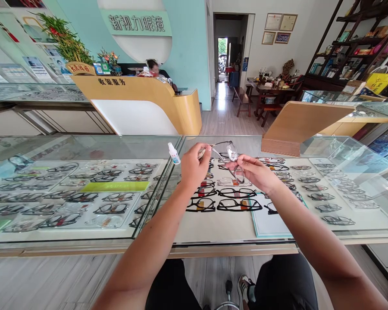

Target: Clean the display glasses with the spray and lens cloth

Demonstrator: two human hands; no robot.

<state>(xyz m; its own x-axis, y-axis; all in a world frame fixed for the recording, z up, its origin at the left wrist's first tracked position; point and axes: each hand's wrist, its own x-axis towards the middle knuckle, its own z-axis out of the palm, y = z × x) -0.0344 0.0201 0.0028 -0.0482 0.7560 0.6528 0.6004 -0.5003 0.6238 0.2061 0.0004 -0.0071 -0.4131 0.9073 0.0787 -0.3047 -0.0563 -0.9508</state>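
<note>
A pair of thin-rimmed eyeglasses [239,175] is held up over the glass counter, tilted so that one lens sits above the other. My left hand [195,163] is closed, with thumb and fingers pinching the glasses near the end of a temple arm. Something small and pale, patterned, shows within its curled fingers; I cannot make out what. Around the middle of the front, between the lenses, the fingers of my right hand [254,171] grip the frame. A small white spray bottle [173,153] stands on the glass, left of my left hand.
Beneath the glass top lie rows of eyeglasses [236,205] inside the display case [213,230]. A brown wooden stand [305,125] rises at the back right. Beyond are a reception counter [132,92] with a person behind it, a wooden table [268,87] and a doorway.
</note>
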